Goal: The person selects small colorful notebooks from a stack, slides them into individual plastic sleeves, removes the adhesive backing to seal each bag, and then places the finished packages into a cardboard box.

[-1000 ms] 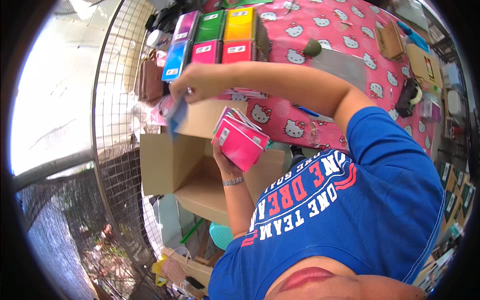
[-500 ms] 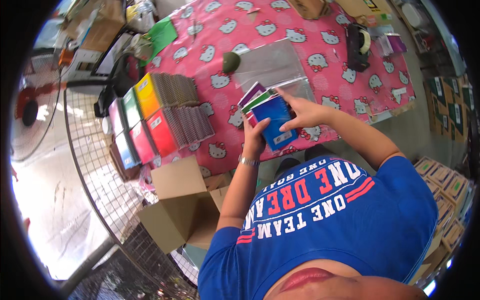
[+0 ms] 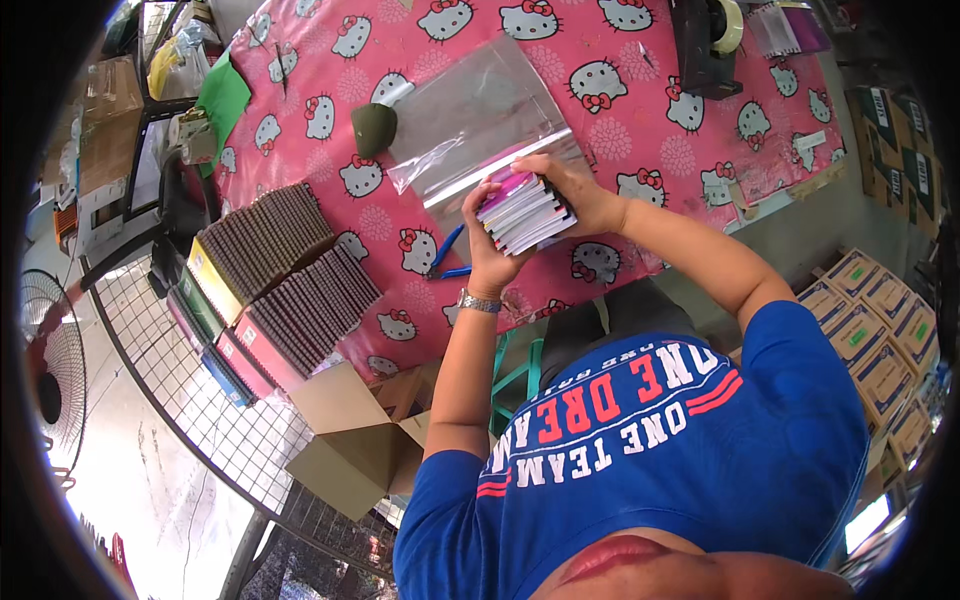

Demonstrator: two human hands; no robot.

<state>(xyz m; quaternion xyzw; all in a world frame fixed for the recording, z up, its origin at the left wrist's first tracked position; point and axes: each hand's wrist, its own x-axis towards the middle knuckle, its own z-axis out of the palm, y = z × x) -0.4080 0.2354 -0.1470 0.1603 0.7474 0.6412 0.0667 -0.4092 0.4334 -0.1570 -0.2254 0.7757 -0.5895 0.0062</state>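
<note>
Between my two hands is a small stack of spiral notebooks (image 3: 525, 218), its white page edges facing up and a magenta cover on the far side. My left hand (image 3: 486, 245) closes round the stack's left side. At the right side, my right hand (image 3: 585, 198) grips it with fingers over the far edge. Beyond the hands, clear plastic sleeves (image 3: 480, 105) lie flat on the pink table cover. A blue-handled tool (image 3: 450, 265), partly hidden, rests just left of my left wrist.
Rows of spiral notebooks (image 3: 290, 270) stand on the table's left side. A dark green domed object (image 3: 374, 130) sits beside the sleeves. At the far right is a black tape dispenser (image 3: 706, 55). An open cardboard box (image 3: 345, 465) is below the table's left edge, near a wire grid (image 3: 215, 385).
The fanned notebooks are now gathered into an even stack and tipped so their page edges show. The view has shifted, uncovering the blue-handled tool.
</note>
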